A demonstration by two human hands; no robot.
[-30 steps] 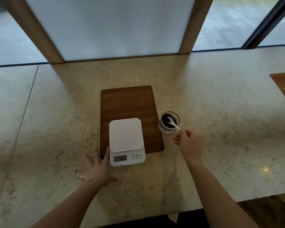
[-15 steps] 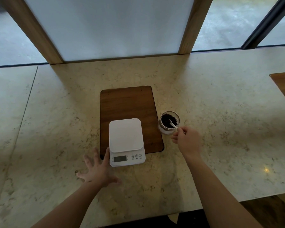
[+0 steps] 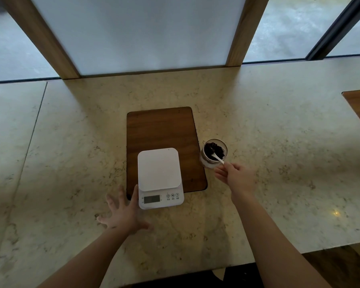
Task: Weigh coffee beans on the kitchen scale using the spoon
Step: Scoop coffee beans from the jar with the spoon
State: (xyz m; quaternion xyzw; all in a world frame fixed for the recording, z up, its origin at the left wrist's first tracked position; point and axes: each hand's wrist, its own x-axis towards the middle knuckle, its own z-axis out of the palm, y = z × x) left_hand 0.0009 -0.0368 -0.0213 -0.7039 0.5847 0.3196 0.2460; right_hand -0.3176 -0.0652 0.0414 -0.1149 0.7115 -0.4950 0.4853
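The right hand (image 3: pixel 236 177) pinches the handle of a small white spoon (image 3: pixel 216 158) between thumb and fingers, its other fingers loosely curled, and the spoon's bowl sits down among the dark coffee beans (image 3: pixel 214 151) inside a small clear glass jar (image 3: pixel 213 153). The jar stands upright on the stone counter (image 3: pixel 279 163), just beside the right edge of a dark wooden board (image 3: pixel 160 129) and just beyond the right hand. The left hand (image 3: pixel 124 214) lies flat on the counter with its fingers spread wide, holding nothing; its thumb rests against the near-left corner of the white kitchen scale (image 3: pixel 159 176). The scale sits partly on the near end of the board, its front edge with the display and three round buttons overhanging onto the counter. Its weighing platform is bare and white, and the display's reading is too small to make out. Both forearms reach in from the near edge of the counter. Beyond the board, two slanted wooden posts (image 3: pixel 244 32) frame a pale frosted panel (image 3: pixel 146 32).
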